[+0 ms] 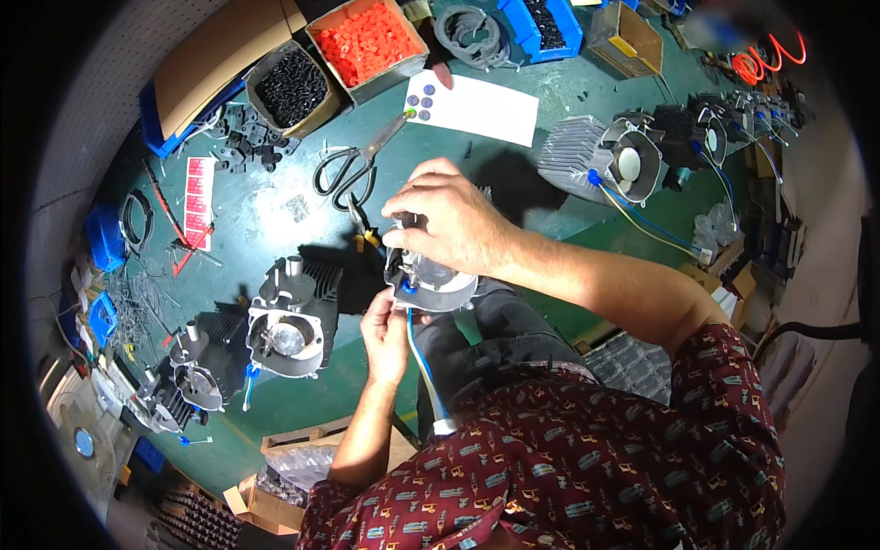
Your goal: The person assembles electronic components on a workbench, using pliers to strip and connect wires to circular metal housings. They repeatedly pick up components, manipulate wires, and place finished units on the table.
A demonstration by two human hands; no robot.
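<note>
Maroon patterned shirt (pixel 550 449) in foreground; at the counter's (pixel 561 84) near edge, the metal housing (pixel 447 297) seems best steadied, its wires (pixel 422 356) hanging free, by the right hand (pixel 449 217), curled round its top, and the left hand (pixel 386 341), half-closed beneath, its grip unclear.

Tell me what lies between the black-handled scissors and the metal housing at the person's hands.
In the head view, a small hand tool with yellow on its handle lies between the scissors and the metal housing.
</note>
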